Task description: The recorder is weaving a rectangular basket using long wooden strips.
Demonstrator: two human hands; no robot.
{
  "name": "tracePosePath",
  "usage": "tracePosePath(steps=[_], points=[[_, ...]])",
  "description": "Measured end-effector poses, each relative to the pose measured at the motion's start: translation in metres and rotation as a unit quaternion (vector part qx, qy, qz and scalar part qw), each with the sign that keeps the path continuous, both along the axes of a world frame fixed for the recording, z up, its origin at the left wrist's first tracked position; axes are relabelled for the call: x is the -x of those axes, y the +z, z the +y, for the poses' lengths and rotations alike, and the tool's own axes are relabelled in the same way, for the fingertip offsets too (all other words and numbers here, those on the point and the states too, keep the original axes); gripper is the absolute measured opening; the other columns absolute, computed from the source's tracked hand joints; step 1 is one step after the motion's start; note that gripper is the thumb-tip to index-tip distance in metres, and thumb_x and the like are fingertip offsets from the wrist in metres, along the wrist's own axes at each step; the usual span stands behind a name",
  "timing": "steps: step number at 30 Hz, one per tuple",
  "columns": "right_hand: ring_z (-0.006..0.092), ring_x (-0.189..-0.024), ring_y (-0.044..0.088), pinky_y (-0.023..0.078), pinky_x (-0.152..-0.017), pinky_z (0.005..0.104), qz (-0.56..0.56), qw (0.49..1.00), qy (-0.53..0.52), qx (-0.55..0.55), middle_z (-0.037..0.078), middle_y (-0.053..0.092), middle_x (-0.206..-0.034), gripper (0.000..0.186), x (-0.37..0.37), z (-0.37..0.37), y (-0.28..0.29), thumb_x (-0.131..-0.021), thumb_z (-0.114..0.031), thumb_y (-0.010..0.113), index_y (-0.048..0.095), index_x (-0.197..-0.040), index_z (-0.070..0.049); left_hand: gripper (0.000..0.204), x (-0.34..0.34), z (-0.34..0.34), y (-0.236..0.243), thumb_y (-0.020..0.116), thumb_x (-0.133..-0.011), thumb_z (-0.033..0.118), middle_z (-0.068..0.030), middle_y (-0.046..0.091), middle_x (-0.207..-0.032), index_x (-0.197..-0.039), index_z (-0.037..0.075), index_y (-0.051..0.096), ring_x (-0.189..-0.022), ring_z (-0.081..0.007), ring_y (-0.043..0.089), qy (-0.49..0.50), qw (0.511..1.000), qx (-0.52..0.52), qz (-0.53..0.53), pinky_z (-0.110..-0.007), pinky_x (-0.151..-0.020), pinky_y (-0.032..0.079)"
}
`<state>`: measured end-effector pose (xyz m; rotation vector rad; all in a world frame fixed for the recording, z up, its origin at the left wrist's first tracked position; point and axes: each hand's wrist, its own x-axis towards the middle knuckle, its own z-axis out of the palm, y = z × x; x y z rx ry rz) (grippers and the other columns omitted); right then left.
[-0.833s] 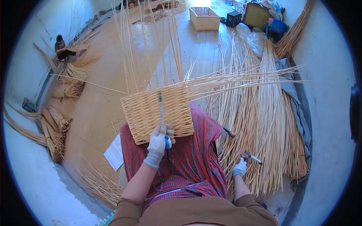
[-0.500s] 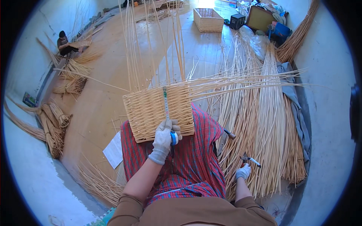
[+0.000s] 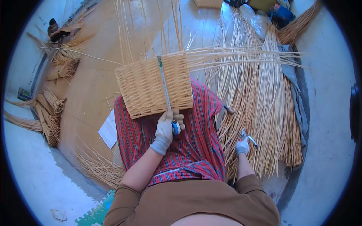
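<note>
A woven wicker basket panel (image 3: 149, 88) rests against my lap, tilted up, with long loose canes rising from its upper edge and running off to the right. My gloved left hand (image 3: 165, 128) is closed around a small blue and white tape measure (image 3: 176, 127) at the panel's lower edge. The drawn-out tape blade (image 3: 164, 83) lies across the weave up to the upper edge, where its green end sits. Down to the right, my gloved right hand (image 3: 242, 147) is closed on open pruning shears (image 3: 244, 134) over the cane bundles.
Long cane bundles (image 3: 260, 101) cover the floor at my right, with a dark tool handle (image 3: 228, 110) by my knee. A white paper sheet (image 3: 108, 130) and loose canes (image 3: 96, 165) lie to the left. Another person (image 3: 56, 31) sits far left near more bundles (image 3: 48, 116).
The whole view has shifted, so everything sits higher in the picture. My left hand has slid down the panel to its lower edge, and more tape shows. My right hand stays by the shears.
</note>
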<state>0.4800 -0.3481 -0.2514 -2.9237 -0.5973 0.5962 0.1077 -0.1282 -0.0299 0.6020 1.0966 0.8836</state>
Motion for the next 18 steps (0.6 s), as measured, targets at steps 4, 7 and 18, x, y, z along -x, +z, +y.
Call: tracePosePath(steps=[4,7,18], points=[[0.0480,-0.100,0.072,0.053,-0.086,0.0587,-0.020,0.998,0.051,0.018,0.028,0.074,-0.107,0.038,0.000,0.014,0.047,-0.097,-0.028,0.054,0.051,-0.132,-0.015,0.035,-0.002,0.004,-0.014,0.048,-0.113,0.029,-0.0183,0.071,-0.105,-0.131,-0.001,0.053,-0.077,-0.0256,0.070,-0.019,0.998,0.032,-0.044,-0.042,-0.069,0.065],[0.0483,-0.099,0.072,0.052,-0.085,0.0588,-0.015,0.999,0.004,0.040,0.028,0.074,-0.107,0.042,-0.001,0.002,0.092,-0.097,-0.031,0.052,0.052,-0.136,-0.015,0.030,-0.005,0.005,-0.020,0.045,-0.113,0.025,-0.0179,0.071,-0.104,-0.131,0.002,0.052,-0.077,-0.0264,0.070,-0.019,0.996,0.035,-0.074,-0.043,-0.070,0.065],[0.0165,-0.088,0.069,0.055,-0.086,0.0324,0.178,0.838,0.143,-0.495,0.012,0.074,-0.101,0.059,0.062,0.020,0.265,-0.089,-0.017,0.083,0.060,-0.143,-0.007,0.033,0.004,0.008,-0.035,0.050,-0.112,0.027,-0.0133,0.072,-0.099,-0.125,-0.002,0.058,-0.078,-0.0221,0.070,-0.080,0.992,-0.085,-0.042,-0.039,-0.071,0.063]])
